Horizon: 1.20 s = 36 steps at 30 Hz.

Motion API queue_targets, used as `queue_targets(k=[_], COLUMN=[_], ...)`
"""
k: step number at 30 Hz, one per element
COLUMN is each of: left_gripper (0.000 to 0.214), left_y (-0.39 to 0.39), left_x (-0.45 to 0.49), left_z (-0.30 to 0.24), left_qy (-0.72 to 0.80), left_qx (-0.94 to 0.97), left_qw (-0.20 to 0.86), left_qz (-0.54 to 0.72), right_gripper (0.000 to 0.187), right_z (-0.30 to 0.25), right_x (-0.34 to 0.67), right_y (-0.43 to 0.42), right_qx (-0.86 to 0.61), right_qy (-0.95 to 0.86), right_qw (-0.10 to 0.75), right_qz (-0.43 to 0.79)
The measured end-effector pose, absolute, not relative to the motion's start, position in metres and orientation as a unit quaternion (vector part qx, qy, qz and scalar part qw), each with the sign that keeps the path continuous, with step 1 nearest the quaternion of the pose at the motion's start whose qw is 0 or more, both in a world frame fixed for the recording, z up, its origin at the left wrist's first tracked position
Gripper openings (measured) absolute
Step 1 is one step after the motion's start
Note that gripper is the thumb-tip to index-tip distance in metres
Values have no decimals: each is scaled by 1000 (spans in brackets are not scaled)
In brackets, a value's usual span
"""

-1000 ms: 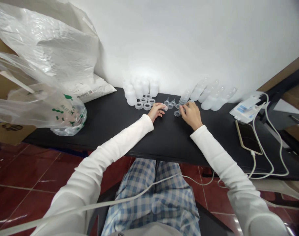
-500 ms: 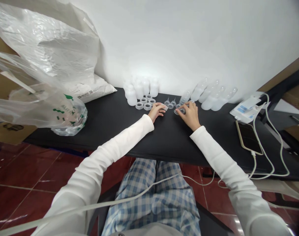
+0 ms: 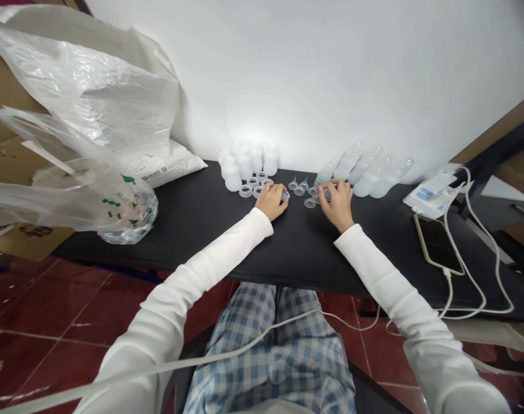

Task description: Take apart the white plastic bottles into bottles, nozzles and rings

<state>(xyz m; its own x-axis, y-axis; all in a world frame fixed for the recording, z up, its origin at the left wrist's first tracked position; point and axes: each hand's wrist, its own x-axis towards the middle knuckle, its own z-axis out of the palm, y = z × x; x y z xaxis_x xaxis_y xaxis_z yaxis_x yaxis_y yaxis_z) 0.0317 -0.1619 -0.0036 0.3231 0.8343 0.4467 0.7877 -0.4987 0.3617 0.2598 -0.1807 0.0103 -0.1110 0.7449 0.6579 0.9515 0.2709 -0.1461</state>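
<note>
My left hand (image 3: 271,201) is closed on a translucent bottle ring (image 3: 285,196), just above the black table. Beside it lie several more translucent bottle rings (image 3: 246,191), with white bottles (image 3: 233,175) standing upright behind them. My right hand (image 3: 338,206) pinches a clear bottle nipple (image 3: 327,195), partly hidden by the fingers. Several clear nipples (image 3: 299,190) rest between my hands, some with tips upward. One flat nipple (image 3: 309,203) lies near my right thumb. Behind my right hand, filled-out bottles with clear domed caps (image 3: 364,184) lean in a group.
At the left stand a large white plastic sack (image 3: 115,98) and a clear bag holding a cup (image 3: 119,201). A phone (image 3: 436,238) on a charging cable and a white box-like device (image 3: 432,192) lie at the right. A white cable (image 3: 245,348) crosses over my lap.
My left hand has drawn slightly nearer, and the ring in it now shows turned toward the camera. My right hand stays around the nipples, its fingers now closed on one. The view has shifted a little.
</note>
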Motion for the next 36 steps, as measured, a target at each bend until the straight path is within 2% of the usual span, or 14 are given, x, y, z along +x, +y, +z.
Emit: queue_targets(k=[8, 11, 14, 16, 21, 24, 30, 36], left_gripper=[23, 25, 29, 32, 37, 39, 40, 35], left_y=[-168, -169, -169, -169, -170, -171, -170, -172], left_x=[32, 33, 32, 32, 32, 32, 33, 37], left_z=[-4, -3, -2, -1, 0, 0, -1, 2], left_qy=[552, 578, 599, 614, 629, 635, 636, 590], left_qx=[795, 778, 764, 754, 745, 742, 738, 756], left_qw=[-7, -23, -36, -41, -47, -49, -40, -6], left_qz=[252, 244, 238, 230, 216, 212, 222, 283], right_gripper=[32, 43, 61, 65, 61, 58, 53, 29], right_z=[17, 23, 30, 32, 30, 25, 19, 24], right_x=[288, 312, 335, 344, 349, 348, 352, 349], right_y=[-169, -162, -160, -160, -158, -154, -147, -151], right_qx=[-619, -627, -659, -682, -721, -726, -714, -677], right_qy=[-633, -599, -576, -571, -577, -578, -562, -546], right_qw=[406, 424, 397, 372, 304, 294, 346, 419], right_qz=[-229, -261, -276, -266, -233, -229, -235, -261])
